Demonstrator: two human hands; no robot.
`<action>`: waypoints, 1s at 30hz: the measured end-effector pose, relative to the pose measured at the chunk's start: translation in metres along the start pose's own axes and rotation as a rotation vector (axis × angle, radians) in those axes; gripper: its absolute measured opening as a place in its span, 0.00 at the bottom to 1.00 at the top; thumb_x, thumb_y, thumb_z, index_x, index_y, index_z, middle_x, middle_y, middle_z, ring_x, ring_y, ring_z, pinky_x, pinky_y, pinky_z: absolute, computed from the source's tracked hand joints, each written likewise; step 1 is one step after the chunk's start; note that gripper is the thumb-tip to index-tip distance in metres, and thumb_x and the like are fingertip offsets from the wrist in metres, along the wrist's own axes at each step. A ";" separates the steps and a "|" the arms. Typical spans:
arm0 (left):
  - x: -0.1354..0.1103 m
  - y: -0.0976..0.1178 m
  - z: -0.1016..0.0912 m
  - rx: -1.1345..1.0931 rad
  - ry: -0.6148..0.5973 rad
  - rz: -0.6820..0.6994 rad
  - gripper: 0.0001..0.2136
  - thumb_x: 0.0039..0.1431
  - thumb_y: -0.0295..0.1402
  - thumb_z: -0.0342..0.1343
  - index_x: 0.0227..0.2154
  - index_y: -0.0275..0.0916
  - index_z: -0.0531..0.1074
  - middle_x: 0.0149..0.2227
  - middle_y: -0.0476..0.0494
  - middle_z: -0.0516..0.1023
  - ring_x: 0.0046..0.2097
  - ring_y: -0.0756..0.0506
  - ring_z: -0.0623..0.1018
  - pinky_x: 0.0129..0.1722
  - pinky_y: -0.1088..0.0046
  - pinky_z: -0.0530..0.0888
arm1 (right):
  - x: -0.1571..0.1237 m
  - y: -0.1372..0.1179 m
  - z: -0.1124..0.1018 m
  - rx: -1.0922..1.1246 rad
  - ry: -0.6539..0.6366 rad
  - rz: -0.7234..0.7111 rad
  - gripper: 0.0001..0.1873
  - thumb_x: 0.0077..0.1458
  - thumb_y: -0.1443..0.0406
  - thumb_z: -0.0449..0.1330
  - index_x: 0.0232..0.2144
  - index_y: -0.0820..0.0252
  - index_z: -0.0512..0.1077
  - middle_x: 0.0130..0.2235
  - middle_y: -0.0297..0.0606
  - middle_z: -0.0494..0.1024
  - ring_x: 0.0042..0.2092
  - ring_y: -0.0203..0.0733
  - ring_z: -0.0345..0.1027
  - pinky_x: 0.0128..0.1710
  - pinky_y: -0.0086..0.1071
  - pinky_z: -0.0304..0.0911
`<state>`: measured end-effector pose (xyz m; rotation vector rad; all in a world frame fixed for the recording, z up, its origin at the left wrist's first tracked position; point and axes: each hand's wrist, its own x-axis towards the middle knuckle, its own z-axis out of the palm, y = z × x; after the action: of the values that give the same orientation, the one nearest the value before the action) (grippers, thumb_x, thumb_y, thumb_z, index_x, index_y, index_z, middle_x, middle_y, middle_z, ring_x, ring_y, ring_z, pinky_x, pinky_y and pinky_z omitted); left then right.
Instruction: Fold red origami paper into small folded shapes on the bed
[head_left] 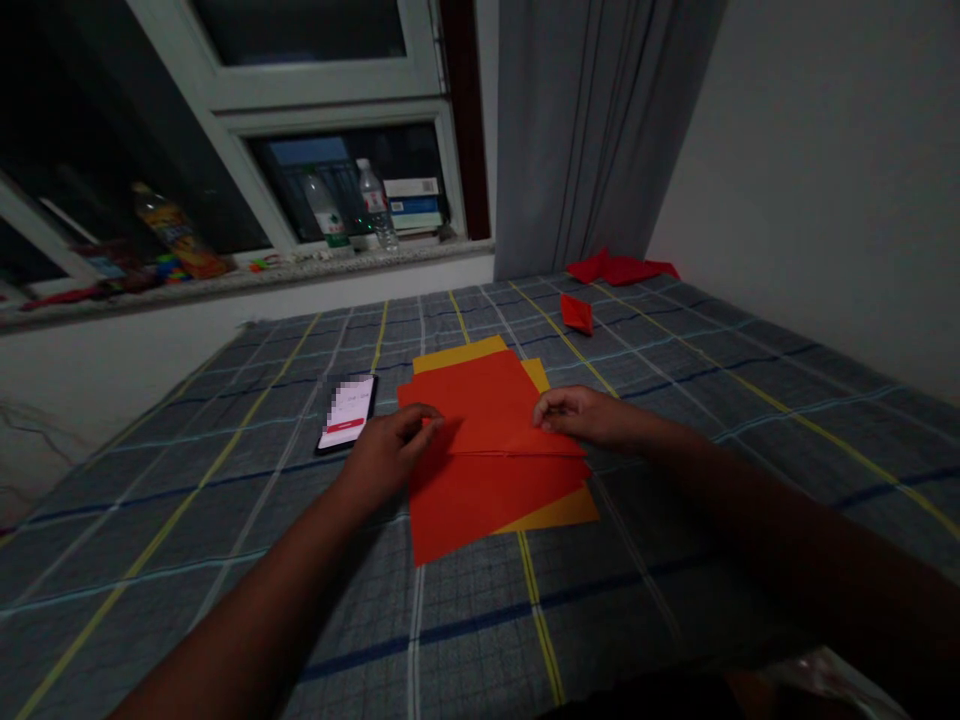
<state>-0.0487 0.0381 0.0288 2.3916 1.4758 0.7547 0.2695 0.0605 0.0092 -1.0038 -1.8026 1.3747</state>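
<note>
A folded orange-red paper sheet (487, 415) lies on top of a small stack of red and yellow-orange sheets (551, 510) on a checked grey bedsheet (675, 380). My left hand (390, 450) rests on the left edge of the folded sheet, fingers curled and pinching it. My right hand (581, 412) presses its closed fingertips on the sheet's right part near the fold line.
A phone (347, 412) with a lit screen lies just left of the papers. A small folded red piece (577, 313) and more red paper (619, 268) lie farther back by the grey curtain (592, 130). Bottles (375, 205) and books stand on the windowsill.
</note>
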 end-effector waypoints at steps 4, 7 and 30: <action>-0.005 0.009 0.008 0.071 -0.061 0.140 0.15 0.69 0.41 0.46 0.38 0.38 0.75 0.34 0.44 0.80 0.33 0.46 0.78 0.34 0.70 0.70 | 0.006 0.006 -0.003 0.073 0.298 0.016 0.06 0.43 0.63 0.63 0.27 0.57 0.76 0.30 0.33 0.76 0.32 0.39 0.67 0.34 0.32 0.62; -0.010 0.020 0.011 0.059 -0.206 0.373 0.15 0.69 0.42 0.48 0.39 0.38 0.75 0.38 0.41 0.79 0.41 0.44 0.78 0.42 0.67 0.72 | 0.009 0.007 -0.001 0.283 0.519 -0.065 0.15 0.46 0.61 0.64 0.40 0.53 0.75 0.41 0.35 0.78 0.38 0.40 0.72 0.39 0.34 0.66; -0.021 0.042 0.009 -0.004 -0.322 0.320 0.17 0.71 0.36 0.42 0.48 0.35 0.73 0.48 0.36 0.79 0.48 0.42 0.79 0.50 0.62 0.74 | -0.010 -0.006 -0.003 -0.112 -0.102 -0.313 0.24 0.58 0.50 0.59 0.49 0.59 0.74 0.51 0.44 0.78 0.54 0.48 0.70 0.56 0.44 0.61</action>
<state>-0.0188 0.0009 0.0337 2.6269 0.9815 0.4010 0.2757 0.0518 0.0156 -0.6791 -2.0306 1.1601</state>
